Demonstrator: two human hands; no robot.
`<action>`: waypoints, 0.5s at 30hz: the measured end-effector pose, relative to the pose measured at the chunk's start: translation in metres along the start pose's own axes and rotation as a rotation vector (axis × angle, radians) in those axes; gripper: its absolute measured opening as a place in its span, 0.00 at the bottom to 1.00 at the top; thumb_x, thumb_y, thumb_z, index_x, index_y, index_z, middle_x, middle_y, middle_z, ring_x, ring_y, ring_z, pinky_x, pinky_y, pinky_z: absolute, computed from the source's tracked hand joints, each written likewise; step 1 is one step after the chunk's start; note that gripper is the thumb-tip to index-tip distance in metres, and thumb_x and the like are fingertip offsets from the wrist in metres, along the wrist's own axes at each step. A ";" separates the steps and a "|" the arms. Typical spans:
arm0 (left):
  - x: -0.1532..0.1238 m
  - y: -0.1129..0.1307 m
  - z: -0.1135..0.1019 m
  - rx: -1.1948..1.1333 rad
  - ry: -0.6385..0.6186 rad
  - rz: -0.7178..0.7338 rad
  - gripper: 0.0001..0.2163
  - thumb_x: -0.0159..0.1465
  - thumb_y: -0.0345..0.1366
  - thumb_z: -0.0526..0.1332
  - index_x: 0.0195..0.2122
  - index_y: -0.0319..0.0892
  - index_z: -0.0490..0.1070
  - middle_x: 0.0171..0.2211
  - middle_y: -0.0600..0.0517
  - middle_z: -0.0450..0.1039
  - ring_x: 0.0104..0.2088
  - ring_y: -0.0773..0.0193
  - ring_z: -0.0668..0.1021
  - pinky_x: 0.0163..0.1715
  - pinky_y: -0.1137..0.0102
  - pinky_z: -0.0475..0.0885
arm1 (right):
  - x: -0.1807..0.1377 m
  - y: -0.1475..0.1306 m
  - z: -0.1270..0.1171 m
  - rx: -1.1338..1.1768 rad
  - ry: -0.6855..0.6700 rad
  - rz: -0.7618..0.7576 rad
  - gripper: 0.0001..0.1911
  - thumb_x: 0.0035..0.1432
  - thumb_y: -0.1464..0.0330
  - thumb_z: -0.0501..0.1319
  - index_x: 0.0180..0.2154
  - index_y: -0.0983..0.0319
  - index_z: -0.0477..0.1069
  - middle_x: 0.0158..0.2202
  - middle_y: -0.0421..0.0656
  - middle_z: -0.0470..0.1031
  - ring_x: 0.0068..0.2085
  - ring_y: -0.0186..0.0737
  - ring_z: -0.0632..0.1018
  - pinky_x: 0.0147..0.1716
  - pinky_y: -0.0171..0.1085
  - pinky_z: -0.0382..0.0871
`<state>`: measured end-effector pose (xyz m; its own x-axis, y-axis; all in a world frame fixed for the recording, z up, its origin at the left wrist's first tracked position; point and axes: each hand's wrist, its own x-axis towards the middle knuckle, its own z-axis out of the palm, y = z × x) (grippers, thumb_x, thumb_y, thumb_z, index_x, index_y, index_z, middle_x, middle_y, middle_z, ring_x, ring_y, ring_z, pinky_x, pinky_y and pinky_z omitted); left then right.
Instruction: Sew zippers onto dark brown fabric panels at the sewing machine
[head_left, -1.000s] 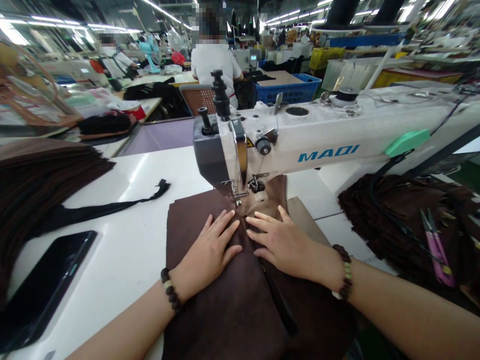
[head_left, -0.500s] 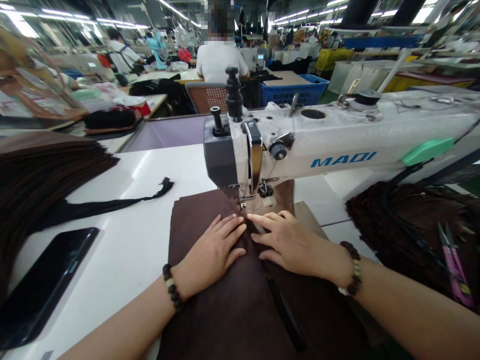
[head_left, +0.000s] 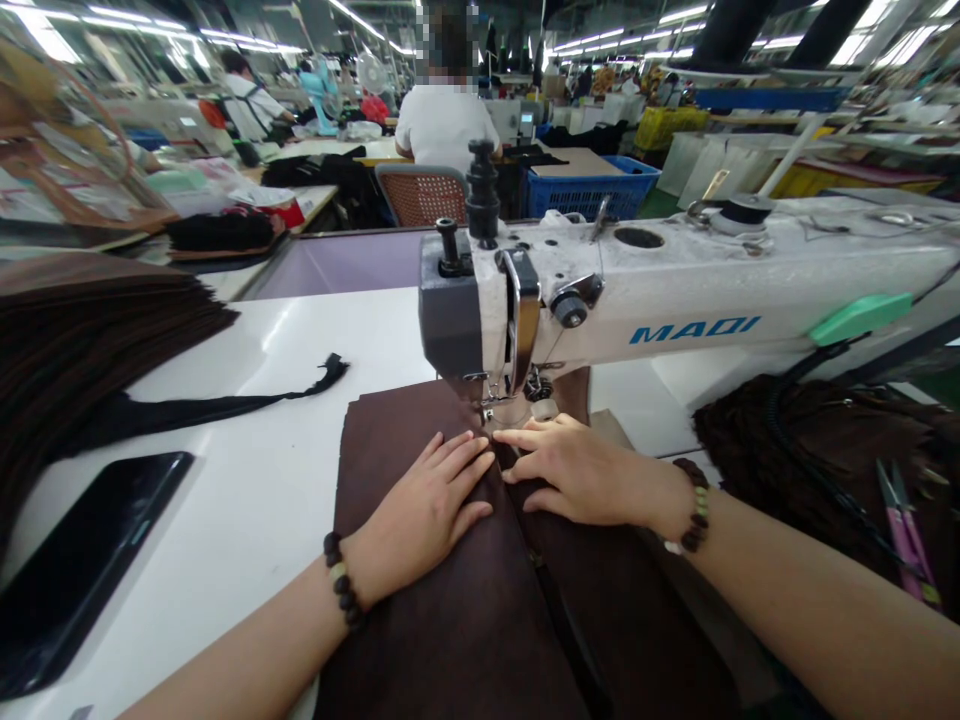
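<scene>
Dark brown leather-like material (head_left: pixel 420 640) lies under the presser foot of a white sewing machine (head_left: pixel 697 270). A dark seam or zipper strip (head_left: pixel 559 620) runs down its middle towards me. My left hand (head_left: pixel 427 500) rests flat on the left part, fingers stretched out with tips close to the presser foot (head_left: pixel 487 415). On the other side of the seam, my right hand (head_left: pixel 577 470) presses on the material with fingers apart and the index finger pointing at the foot. The fingertips of both hands almost meet at the seam. Neither hand grasps anything.
A black phone (head_left: pixel 90 560) lies on the white table at left, below stacked brown pieces (head_left: pixel 97 320) and a black strip (head_left: pixel 225 405). Pink-handled scissors (head_left: pixel 907 540) rest on brown material (head_left: pixel 757 420) at right. A person (head_left: pixel 448 120) sits ahead beside a blue crate (head_left: pixel 589 185).
The view has shifted slightly, so the machine appears a little further right and lower. My hands stay flat on the material in nearly the same place.
</scene>
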<state>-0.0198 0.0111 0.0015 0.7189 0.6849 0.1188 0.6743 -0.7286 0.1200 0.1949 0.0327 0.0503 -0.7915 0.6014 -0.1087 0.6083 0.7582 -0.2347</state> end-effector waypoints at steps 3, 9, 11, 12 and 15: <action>0.000 0.000 -0.001 -0.003 0.000 -0.001 0.20 0.64 0.39 0.54 0.55 0.37 0.59 0.56 0.43 0.61 0.57 0.53 0.62 0.56 0.52 0.57 | 0.000 0.000 -0.002 -0.021 -0.008 -0.014 0.13 0.52 0.63 0.61 0.42 0.56 0.72 0.57 0.43 0.60 0.52 0.45 0.66 0.51 0.47 0.60; 0.000 0.001 0.000 -0.004 0.001 -0.001 0.20 0.64 0.39 0.54 0.56 0.38 0.59 0.56 0.43 0.61 0.57 0.53 0.62 0.56 0.51 0.56 | 0.001 0.000 -0.007 -0.066 -0.040 -0.049 0.15 0.51 0.63 0.62 0.43 0.56 0.71 0.57 0.42 0.59 0.52 0.46 0.66 0.50 0.48 0.61; 0.000 0.001 0.000 0.003 -0.004 0.001 0.20 0.64 0.39 0.54 0.55 0.37 0.59 0.56 0.43 0.61 0.57 0.53 0.62 0.56 0.51 0.57 | 0.001 0.000 -0.008 -0.079 -0.051 -0.052 0.16 0.51 0.62 0.63 0.44 0.56 0.71 0.57 0.43 0.59 0.52 0.47 0.66 0.50 0.49 0.61; 0.001 0.001 0.000 0.009 -0.007 0.002 0.20 0.64 0.39 0.54 0.55 0.37 0.59 0.56 0.43 0.61 0.57 0.53 0.62 0.56 0.51 0.57 | 0.001 0.001 -0.007 -0.082 -0.051 -0.054 0.17 0.50 0.62 0.63 0.44 0.56 0.71 0.57 0.43 0.59 0.52 0.48 0.66 0.50 0.49 0.61; 0.001 0.000 -0.001 0.032 -0.018 0.009 0.20 0.64 0.39 0.55 0.55 0.37 0.59 0.57 0.43 0.59 0.57 0.53 0.62 0.55 0.52 0.58 | 0.000 0.002 -0.006 -0.076 -0.034 -0.067 0.17 0.50 0.63 0.63 0.44 0.57 0.71 0.56 0.43 0.60 0.51 0.47 0.67 0.50 0.48 0.61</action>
<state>-0.0190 0.0115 0.0027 0.7280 0.6779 0.1018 0.6724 -0.7351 0.0870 0.1962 0.0354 0.0556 -0.8313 0.5408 -0.1284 0.5557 0.8141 -0.1687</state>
